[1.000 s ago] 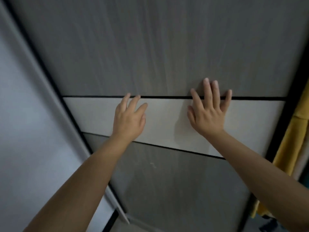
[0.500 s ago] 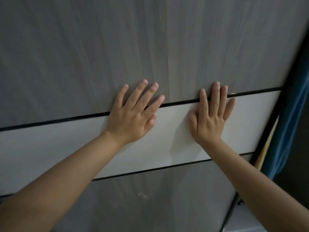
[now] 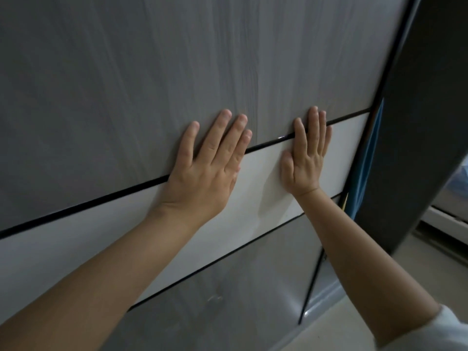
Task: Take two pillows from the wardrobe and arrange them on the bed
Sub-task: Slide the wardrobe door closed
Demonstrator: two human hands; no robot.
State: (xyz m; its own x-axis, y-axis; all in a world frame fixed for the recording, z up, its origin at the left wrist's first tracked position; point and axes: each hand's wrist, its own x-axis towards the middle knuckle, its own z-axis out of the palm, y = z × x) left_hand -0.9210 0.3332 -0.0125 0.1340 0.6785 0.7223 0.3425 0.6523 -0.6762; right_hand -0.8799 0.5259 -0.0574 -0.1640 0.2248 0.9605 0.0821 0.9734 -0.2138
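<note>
A grey wood-grain sliding wardrobe door [image 3: 126, 84] with a white band across its middle fills the view. My left hand [image 3: 205, 168] lies flat on it, fingers spread over the black line above the white band. My right hand [image 3: 306, 158] is pressed flat beside it, nearer the door's right edge. Neither hand holds anything. A narrow gap at the door's right edge shows a strip of blue cloth [image 3: 367, 160] inside the wardrobe. No pillows and no bed are in sight.
A dark wardrobe side panel [image 3: 417, 122] stands right of the gap. Pale floor [image 3: 354, 325] shows at the bottom right, with a white low ledge [image 3: 445, 221] at the far right.
The door has slid to the right under both hands; the opening at its right edge has narrowed from a wide view of yellow and blue clothes to a thin strip.
</note>
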